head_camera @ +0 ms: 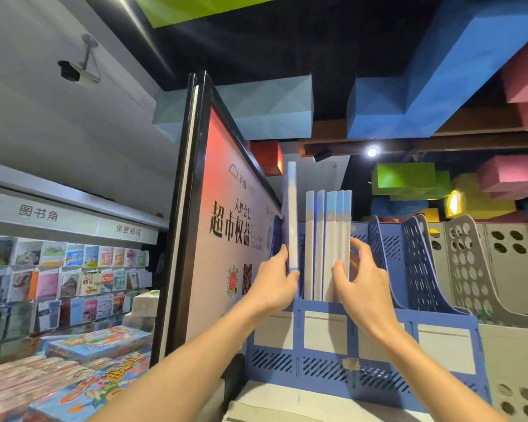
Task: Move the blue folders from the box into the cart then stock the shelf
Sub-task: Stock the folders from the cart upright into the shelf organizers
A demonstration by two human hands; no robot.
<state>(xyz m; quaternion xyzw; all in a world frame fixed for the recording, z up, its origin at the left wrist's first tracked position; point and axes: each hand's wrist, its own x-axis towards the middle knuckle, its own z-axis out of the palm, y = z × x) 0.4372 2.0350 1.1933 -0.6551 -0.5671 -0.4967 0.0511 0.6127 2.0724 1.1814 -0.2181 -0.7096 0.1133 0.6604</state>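
Note:
A blue plastic file rack (pixel 326 367) stands in front of me on the shelf. Several blue-and-white folders (pixel 329 233) stand upright in its second slot. My right hand (pixel 360 281) grips the right side of that bunch, thumb in front and fingers behind. One more blue folder (pixel 291 214) is raised higher, upright over the leftmost slot. My left hand (pixel 275 281) holds it near its bottom edge.
A tall framed poster board (pixel 223 226) stands close on the left of the rack. Grey perforated file racks (pixel 482 269) fill the shelf to the right. Lower left, book displays (pixel 73 360) and a wall of cards (pixel 61 275). Coloured blocks hang overhead.

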